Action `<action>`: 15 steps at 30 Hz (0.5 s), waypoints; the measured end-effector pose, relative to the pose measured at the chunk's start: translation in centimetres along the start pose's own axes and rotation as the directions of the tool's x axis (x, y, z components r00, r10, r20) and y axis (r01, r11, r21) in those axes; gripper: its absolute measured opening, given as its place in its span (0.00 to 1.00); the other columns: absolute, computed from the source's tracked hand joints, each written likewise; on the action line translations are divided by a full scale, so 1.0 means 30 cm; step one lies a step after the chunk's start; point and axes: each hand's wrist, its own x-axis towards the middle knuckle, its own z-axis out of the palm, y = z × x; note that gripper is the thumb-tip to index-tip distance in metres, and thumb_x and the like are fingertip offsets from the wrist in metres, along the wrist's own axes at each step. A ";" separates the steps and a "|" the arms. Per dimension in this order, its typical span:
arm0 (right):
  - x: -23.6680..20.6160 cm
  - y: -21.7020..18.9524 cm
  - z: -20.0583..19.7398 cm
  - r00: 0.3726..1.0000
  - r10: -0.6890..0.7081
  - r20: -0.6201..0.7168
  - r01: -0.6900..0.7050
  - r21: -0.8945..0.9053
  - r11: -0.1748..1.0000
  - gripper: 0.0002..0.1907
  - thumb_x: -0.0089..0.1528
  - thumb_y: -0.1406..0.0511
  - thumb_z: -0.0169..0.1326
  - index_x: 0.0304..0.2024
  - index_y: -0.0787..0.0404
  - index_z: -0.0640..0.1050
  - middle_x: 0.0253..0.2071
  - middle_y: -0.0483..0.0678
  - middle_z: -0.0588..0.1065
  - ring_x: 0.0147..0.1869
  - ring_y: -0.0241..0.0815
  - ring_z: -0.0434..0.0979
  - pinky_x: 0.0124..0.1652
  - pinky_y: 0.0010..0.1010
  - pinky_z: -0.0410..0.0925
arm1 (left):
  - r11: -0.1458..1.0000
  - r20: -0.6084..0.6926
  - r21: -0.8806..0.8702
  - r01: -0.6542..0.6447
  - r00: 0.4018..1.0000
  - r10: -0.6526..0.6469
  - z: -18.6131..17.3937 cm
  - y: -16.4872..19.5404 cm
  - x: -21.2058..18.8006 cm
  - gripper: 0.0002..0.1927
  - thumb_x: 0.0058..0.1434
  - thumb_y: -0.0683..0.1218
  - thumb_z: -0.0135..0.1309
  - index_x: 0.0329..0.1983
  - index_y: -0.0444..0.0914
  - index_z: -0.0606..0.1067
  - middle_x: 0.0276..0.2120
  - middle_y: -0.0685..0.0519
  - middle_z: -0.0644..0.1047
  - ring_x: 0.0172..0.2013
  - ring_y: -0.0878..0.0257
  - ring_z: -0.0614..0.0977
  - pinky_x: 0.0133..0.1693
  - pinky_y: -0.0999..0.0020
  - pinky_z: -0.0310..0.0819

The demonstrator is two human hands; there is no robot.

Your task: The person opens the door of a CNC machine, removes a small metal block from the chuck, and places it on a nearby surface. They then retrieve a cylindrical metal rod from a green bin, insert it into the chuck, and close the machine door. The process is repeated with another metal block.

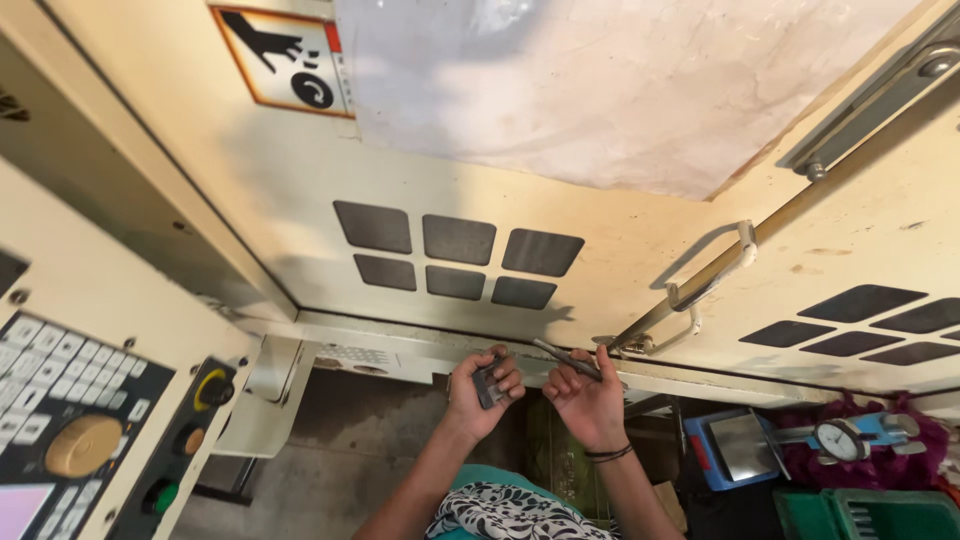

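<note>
Most of the view is filled by a large cream machine housing (pixel 300 170), on which a pale sheet-covered window (pixel 620 90), a warning sticker (pixel 285 60) and a cluster of six dark grille panels (pixel 455 255) are seen. A sliding door (pixel 880 250) with a metal handle (pixel 715 275) is seen at the right, with more dark panels set in it. At the lower left a control panel (pixel 70 420) is shown, fitted with white keys, a tan dial, a yellow knob and a green button. At the lower right a dial gauge (pixel 840 440) is laid on purple cloth beside a blue holder and a green crate (pixel 870 512). Near the bottom centre, just under the housing's ledge, the left hand (pixel 482 390) is closed around a small dark grey metal part (pixel 490 385). Just beside it, the right hand (pixel 590 395), with a dark band at its wrist, is wrapped around a slim grey metal tool (pixel 568 360), which is held slanted up to the left, its tip apart from the part.
</note>
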 end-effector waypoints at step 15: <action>0.018 -0.035 -0.018 0.975 -0.214 -0.062 0.219 0.070 0.973 0.25 0.71 0.48 0.42 0.37 0.58 0.78 0.21 0.43 0.60 0.31 0.40 0.59 0.37 0.33 0.59 | 0.923 0.139 0.386 0.010 0.988 -0.068 0.035 0.052 0.165 0.28 0.60 0.43 0.42 0.65 0.33 0.69 0.45 0.42 0.79 0.25 0.65 0.70 0.32 0.66 0.68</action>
